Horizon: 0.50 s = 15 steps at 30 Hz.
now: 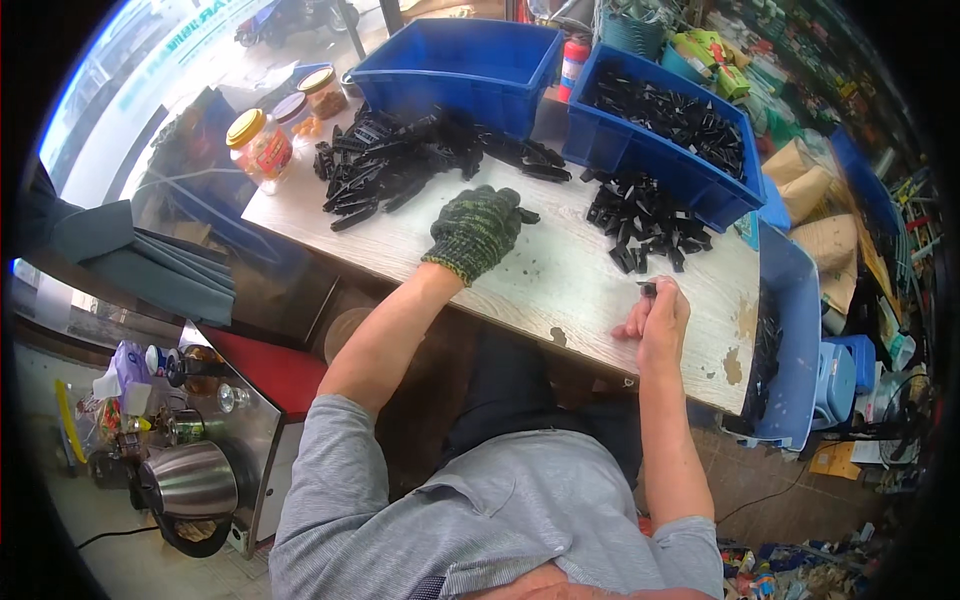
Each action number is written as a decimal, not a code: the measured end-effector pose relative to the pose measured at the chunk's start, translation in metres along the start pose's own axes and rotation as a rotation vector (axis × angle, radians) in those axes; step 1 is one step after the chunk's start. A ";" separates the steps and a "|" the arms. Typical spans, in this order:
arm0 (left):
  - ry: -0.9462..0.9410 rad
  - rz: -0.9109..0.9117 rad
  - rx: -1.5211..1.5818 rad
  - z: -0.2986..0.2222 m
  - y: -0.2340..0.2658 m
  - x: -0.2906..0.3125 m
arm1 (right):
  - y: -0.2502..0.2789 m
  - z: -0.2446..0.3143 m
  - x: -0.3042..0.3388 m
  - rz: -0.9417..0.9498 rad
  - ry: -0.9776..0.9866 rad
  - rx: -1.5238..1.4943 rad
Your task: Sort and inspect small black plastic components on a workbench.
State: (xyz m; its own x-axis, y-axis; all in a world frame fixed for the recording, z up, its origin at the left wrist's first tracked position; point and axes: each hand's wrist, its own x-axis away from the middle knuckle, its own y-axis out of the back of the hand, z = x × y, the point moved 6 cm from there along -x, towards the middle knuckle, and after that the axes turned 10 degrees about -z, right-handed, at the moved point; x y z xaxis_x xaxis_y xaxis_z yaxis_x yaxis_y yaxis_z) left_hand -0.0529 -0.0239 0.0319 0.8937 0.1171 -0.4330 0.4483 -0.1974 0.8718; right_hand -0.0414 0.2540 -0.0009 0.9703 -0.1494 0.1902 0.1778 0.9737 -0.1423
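Note:
My left hand [474, 232], in a green and black knitted glove, is closed over the middle of the table. The end of a black plastic part [529, 216] sticks out from its fingers; the rest is hidden. Bare, my right hand [660, 325] pinches a small black plastic piece [648, 289] near the table's front edge. A heap of long black plastic parts [390, 160] lies beyond my left hand. Beyond my right hand is a pile of small black plastic pieces [645, 220].
Two blue bins stand at the back: a left bin [460, 65] and a right bin [660, 155] full of black pieces. Lidded jars [262, 150] stand at the far left. A larger blue tub [792, 340] is right of the table [600, 330]; a steel kettle [195, 480] is lower left.

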 end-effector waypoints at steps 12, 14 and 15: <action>-0.005 -0.055 1.016 -0.099 -0.009 0.059 | -0.004 0.007 0.001 -0.100 0.018 -0.072; 0.019 -0.027 1.123 -0.119 -0.014 0.058 | -0.008 0.016 0.007 -0.206 -0.023 -0.085; 0.042 -0.020 1.086 -0.126 -0.016 0.057 | -0.005 0.017 0.008 -0.259 -0.038 -0.088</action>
State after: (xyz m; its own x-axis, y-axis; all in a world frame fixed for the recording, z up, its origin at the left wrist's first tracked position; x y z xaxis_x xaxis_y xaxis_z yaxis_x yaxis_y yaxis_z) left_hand -0.0107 0.1087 0.0223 0.8941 0.1591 -0.4187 0.2566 -0.9481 0.1876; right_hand -0.0373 0.2511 0.0175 0.8839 -0.3836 0.2674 0.4347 0.8849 -0.1672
